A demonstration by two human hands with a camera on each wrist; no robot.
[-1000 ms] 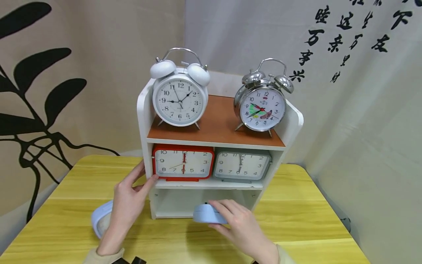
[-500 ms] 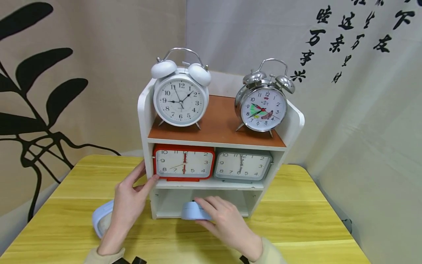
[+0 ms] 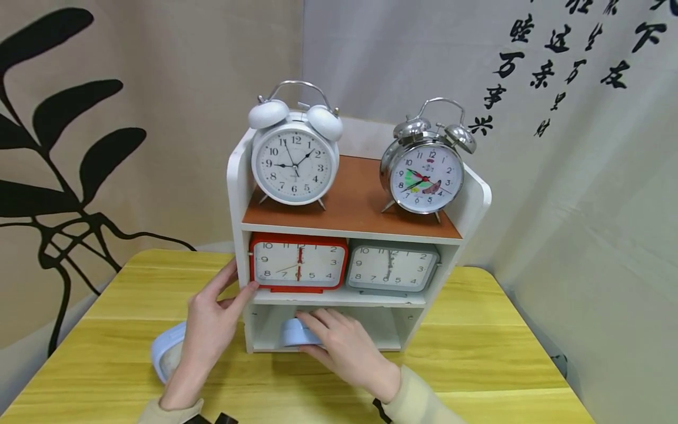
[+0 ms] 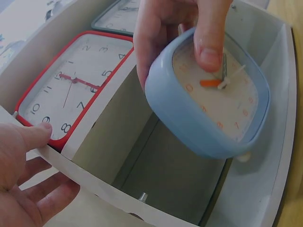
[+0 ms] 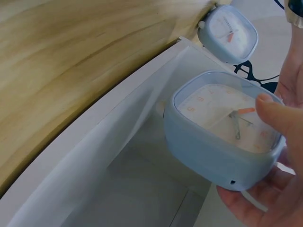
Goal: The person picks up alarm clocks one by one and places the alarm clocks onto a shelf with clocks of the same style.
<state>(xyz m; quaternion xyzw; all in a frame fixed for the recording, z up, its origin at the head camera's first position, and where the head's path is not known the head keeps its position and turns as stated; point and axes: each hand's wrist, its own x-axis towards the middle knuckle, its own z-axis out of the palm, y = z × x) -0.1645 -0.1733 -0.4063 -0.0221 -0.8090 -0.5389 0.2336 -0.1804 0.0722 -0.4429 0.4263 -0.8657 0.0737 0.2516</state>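
My right hand point(image 3: 346, 347) grips a light blue alarm clock point(image 4: 189, 113) with the thumb over its face and the fingers behind. The clock is at the mouth of the lowest compartment of the white shelf point(image 3: 402, 324), towards its left half. My left hand point(image 3: 212, 327) holds the shelf's left side panel, the thumb at the front edge by the lower corner of a red clock point(image 3: 299, 265). A second light blue clock point(image 3: 165, 347) stands on the table left of the shelf, partly hidden behind my left wrist in the head view.
A grey-green clock point(image 3: 392, 268) sits right of the red one on the middle shelf. Up on the brown top board stand a white twin-bell clock point(image 3: 295, 159) and a silver twin-bell clock point(image 3: 426, 176). The shelf stands on a yellow wooden table point(image 3: 477, 353).
My right hand has carried the light blue clock leftwards and forward, from in front of the shelf to the lowest compartment. The left hand keeps its hold on the side panel.
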